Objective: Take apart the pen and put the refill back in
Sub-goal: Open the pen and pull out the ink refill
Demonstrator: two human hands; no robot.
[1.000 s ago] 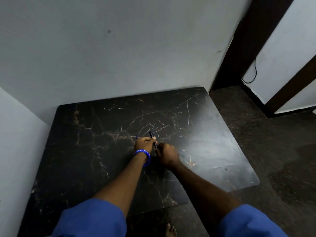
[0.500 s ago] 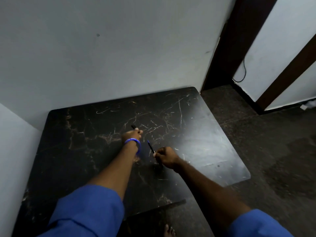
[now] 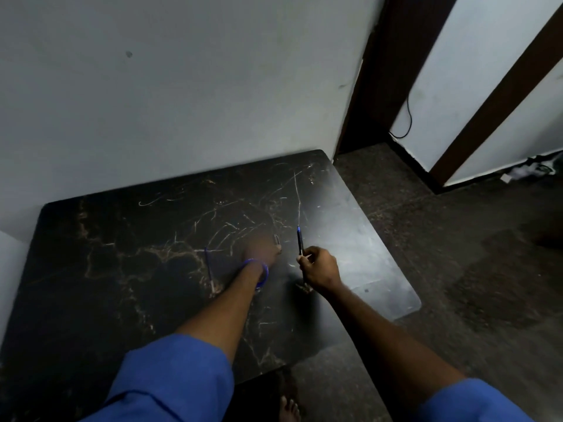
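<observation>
My right hand grips the lower end of the dark pen barrel, which points up and away with a blue tip. My left hand, blurred by motion and wearing a blue wristband, hovers just left of the barrel. At its fingertips it pinches a small grey pen part. A thin blue refill lies loose on the black marble table, just left of my left wrist.
The table stands against a white wall at the back and left. Its right edge gives way to dark floor and a doorway with a brown frame. A bare foot shows below the front edge.
My hands were together on the pen and have pulled apart. The barrel stays in my right hand, a small part in my left. The refill now lies on the table.
</observation>
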